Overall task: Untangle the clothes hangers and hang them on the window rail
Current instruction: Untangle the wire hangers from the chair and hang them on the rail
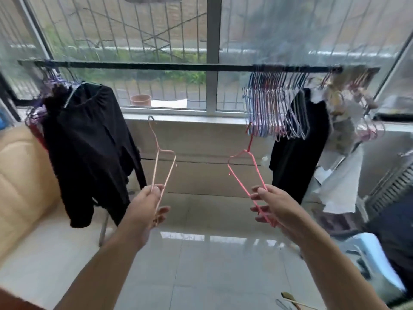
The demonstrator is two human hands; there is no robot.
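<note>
Both arms reach out toward the rail (156,66), the dark bar that runs across the window. The left hand (146,204) has its grip closed on a pale pink hanger (164,168): the fingers curl round the bottom end of the wire and the thumb lies against it lower down. That hanger stands nearly upright, its hook at the top, below the rail's bare middle stretch and not touching it. The right hand (271,208) has its grip closed on a brighter pink hanger (247,173), the fingers bent round the lower wire and pinching it. This one leans up and away from the hand, with its hook just under the rail's right part, close to the crowd of hangers (274,104) already hanging there; blur hides whether hook and crowd touch. The two held hangers are well apart from each other, with open space between them. From the rail's left end hangs a black garment (89,139), beside a few purple hangers (55,79). Further right than the crowd, another dark garment (297,151) hangs from the rail, and past that pale cloth (344,121), too smeared to make out. Below the rail, glossy floor tiles (201,265) reflect the window.
</note>
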